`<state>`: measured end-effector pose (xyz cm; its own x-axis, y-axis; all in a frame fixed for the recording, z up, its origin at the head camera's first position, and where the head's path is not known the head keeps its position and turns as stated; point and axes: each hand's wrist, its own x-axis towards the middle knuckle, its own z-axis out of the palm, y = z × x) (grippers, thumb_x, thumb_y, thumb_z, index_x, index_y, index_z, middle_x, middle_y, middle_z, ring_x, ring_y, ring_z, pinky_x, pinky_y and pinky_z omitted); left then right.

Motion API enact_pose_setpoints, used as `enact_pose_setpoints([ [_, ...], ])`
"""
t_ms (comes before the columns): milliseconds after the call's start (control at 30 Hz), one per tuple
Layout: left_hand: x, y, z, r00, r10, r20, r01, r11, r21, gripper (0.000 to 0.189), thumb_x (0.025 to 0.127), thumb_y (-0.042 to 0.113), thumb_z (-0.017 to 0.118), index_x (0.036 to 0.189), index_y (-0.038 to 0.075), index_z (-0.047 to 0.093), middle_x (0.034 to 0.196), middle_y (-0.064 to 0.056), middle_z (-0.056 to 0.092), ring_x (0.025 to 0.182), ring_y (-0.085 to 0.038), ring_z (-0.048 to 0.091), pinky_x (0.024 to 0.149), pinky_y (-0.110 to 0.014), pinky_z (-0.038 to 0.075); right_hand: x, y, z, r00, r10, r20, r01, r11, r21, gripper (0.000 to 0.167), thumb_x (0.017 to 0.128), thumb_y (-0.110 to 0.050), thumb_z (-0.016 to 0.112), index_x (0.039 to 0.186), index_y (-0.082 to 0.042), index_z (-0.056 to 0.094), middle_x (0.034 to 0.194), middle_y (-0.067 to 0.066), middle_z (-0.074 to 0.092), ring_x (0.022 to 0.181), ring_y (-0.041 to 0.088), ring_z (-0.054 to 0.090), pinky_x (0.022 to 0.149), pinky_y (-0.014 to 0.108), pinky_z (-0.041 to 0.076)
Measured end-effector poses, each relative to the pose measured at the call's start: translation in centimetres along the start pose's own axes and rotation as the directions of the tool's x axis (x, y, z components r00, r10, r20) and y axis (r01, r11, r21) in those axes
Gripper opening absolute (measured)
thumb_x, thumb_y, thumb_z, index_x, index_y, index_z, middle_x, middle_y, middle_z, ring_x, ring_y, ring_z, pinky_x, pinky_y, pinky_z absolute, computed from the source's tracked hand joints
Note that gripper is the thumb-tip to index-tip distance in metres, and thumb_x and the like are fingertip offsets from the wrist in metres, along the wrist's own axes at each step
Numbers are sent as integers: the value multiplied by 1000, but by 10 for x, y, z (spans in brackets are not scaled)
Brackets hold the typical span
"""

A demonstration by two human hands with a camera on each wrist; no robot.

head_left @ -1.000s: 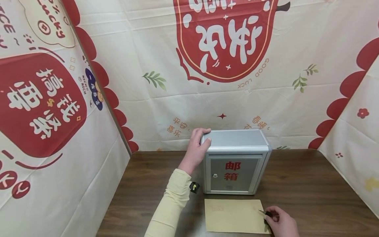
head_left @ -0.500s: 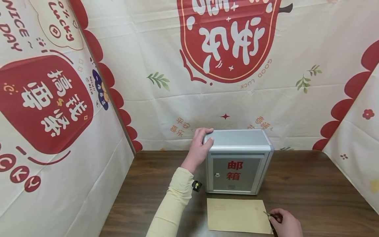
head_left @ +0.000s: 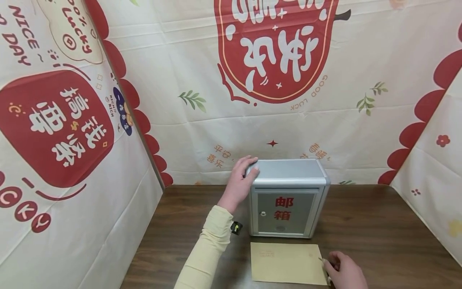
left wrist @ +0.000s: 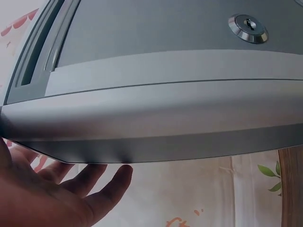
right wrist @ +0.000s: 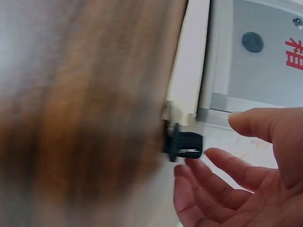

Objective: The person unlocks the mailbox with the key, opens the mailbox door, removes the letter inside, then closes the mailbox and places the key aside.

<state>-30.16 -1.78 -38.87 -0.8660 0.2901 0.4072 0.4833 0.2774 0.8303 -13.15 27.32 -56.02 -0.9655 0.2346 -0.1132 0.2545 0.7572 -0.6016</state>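
A grey metal mailbox with red characters on its door stands upright on the table. My left hand rests on its top left corner, thumb along the top; in the left wrist view its fingers lie loosely against the side. A yellow envelope lies flat before the mailbox. At its right edge is my right hand, near a key with a black head. In the right wrist view the thumb stands apart from the key, and the fingertips are close to or touching the black head.
The mailbox door has a keyhole lock on its left side and a slot above. Patterned white cloth hangs behind the dark wooden table and at both sides. A small device sits on my left wrist.
The key, held up between the right thumb and fingers one second ago, is now lower at the envelope's right edge, and the thumb has parted from it. The left hand stays on the mailbox.
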Motion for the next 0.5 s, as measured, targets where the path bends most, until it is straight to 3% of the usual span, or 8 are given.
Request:
enact_pose_setpoints([
  [100,-1,-1,-5,1000,-7,12,7,1000,1,49,96,49,46,139,25,50,149,5,33,135,-17,32,104,-41,32,-1,-11,-4,1000,-7,14,8,999,-51,55,88,-33,64,114,14,55,98,23,61,91,39,59,77,52,46],
  [200,-3,-1,-13,1000,5,6,-5,1000,-17,52,97,51,44,143,27,44,151,6,30,135,-17,31,104,-42,32,-5,-25,-7,998,-69,-12,68,994,-89,59,92,-37,59,121,14,52,115,34,54,107,49,51,84,58,41],
  [333,-12,1,-25,999,35,-32,-34,999,20,51,97,50,44,144,29,42,150,7,31,136,-15,30,104,-46,32,-12,-44,-12,983,-171,-69,164,982,-95,59,94,-37,56,127,12,51,124,35,48,113,52,47,88,61,39],
  [500,-34,-2,-34,997,64,-34,-59,990,125,51,97,50,44,145,32,40,150,10,31,138,-12,26,106,-49,27,-20,-63,-17,958,-247,-146,238,968,-76,58,95,-38,53,129,9,50,129,34,45,115,52,44,88,63,37],
])
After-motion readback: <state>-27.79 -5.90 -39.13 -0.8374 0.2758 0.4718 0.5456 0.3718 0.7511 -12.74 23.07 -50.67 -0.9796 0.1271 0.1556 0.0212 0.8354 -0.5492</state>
